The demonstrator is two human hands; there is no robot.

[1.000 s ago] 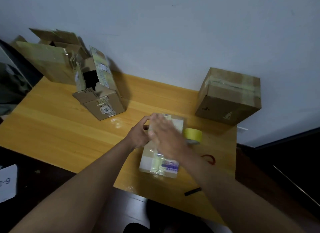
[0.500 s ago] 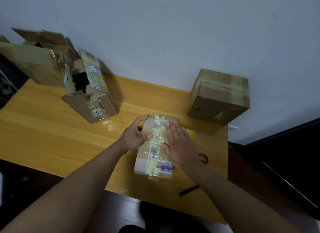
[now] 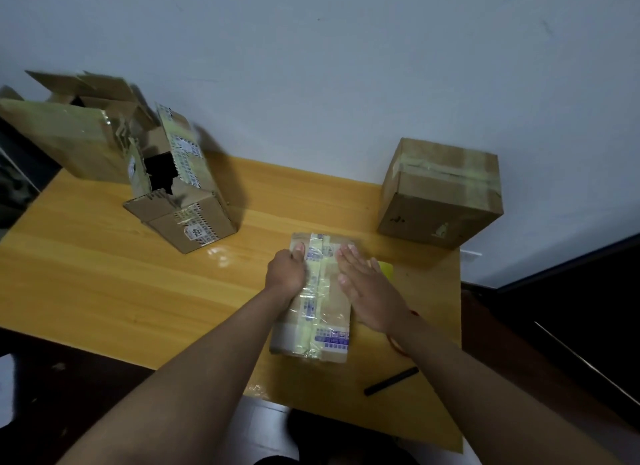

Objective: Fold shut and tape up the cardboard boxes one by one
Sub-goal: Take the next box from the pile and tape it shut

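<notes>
- The wooden surface [image 3: 104,274] carries everything and stands against a pale wall [image 3: 346,84].
- A large open cardboard box [image 3: 65,142] sits at the far left corner, its flaps up.
- A closed box [image 3: 440,194] stands at the far right edge by the wall, with a band of tape across its top.
- A torn box with striped tape [image 3: 187,201] lies tipped over just beside the large open one, its dark opening facing up and left and a label reading "4002" on its near face.
- The small taped box [image 3: 318,298] lies flat near the middle of the surface, between the two forearms, with strips of yellowish and clear tape running along its top.
- The right hand [image 3: 367,288] lies flat, fingers straight, pressing on the right side of the small taped box.
- The left hand [image 3: 287,270] is curled over the left edge of that same box, gripping it, thumb on top near the tape.
- A yellow tape roll [image 3: 387,269] shows just behind the right hand, mostly hidden.
- A black marker [image 3: 391,381] lies near the front edge, to the right.
</notes>
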